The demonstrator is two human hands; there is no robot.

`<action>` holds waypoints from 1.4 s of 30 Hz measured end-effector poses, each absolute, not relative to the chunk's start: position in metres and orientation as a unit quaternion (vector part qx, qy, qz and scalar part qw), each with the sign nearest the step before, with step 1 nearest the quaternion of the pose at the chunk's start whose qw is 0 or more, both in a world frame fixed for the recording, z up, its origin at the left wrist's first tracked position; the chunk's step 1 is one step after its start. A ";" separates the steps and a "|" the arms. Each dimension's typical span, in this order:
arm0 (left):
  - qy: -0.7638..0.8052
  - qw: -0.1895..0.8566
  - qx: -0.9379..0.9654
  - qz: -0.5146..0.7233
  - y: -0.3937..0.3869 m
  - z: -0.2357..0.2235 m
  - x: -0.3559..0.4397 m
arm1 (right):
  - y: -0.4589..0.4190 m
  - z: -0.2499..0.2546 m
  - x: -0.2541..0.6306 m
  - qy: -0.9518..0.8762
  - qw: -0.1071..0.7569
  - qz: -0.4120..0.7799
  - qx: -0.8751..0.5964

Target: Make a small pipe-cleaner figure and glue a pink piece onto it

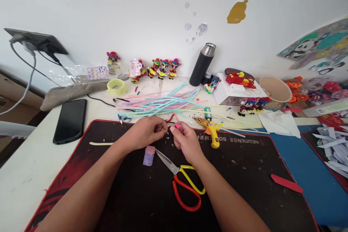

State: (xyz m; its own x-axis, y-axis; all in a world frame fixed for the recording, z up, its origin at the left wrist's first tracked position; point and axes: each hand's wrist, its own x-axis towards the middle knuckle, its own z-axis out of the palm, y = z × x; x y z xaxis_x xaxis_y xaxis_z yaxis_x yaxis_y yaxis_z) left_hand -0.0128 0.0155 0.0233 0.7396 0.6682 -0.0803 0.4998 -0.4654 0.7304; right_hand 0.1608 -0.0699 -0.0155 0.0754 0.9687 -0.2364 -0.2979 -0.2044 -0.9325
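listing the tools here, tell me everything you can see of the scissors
The scissors have silvery metal blades, seemingly closed, and two loop handles, one red, one yellow, perhaps plastic-coated. They lie on the black mat, tips toward the far left, beside a pink-and-purple piece; the right forearm hides part of the yellow loop.

The left hand (148, 130) and the right hand (187, 143) are close together over a dark mat (136, 195). The right hand pinches a small pink thing (178, 126). The left fingers are curled, and it is hard to see if they hold anything. Scissors (176, 170) lie nearer, their tip just beside a fuzzy block (149, 156). Fuzzy sticks (163, 102) lie in a pile behind, with little dolls (164, 69) by the wall (130, 7).
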 end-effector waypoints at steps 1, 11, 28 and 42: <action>0.342 0.393 0.847 0.109 0.016 0.024 -0.013 | -0.070 -0.015 0.161 -0.333 0.534 0.592 -0.503; 0.306 0.262 0.915 0.024 0.014 0.007 -0.006 | -0.070 -0.014 0.161 -0.331 0.535 0.599 -0.495; 0.369 0.441 0.801 0.169 0.017 0.027 -0.016 | -0.070 -0.015 0.160 -0.339 0.530 0.595 -0.500; 0.353 0.447 0.804 0.171 0.015 0.025 -0.016 | -0.070 -0.014 0.160 -0.366 0.514 0.579 -0.517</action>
State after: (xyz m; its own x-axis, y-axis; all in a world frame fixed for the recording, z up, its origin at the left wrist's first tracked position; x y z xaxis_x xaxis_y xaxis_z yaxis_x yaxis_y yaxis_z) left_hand -0.0164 0.0153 0.0250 0.6927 0.7200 -0.0409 0.4153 -0.3519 0.8389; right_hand 0.1602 -0.0705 -0.0135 0.0631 0.9727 -0.2232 -0.2161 -0.2050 -0.9546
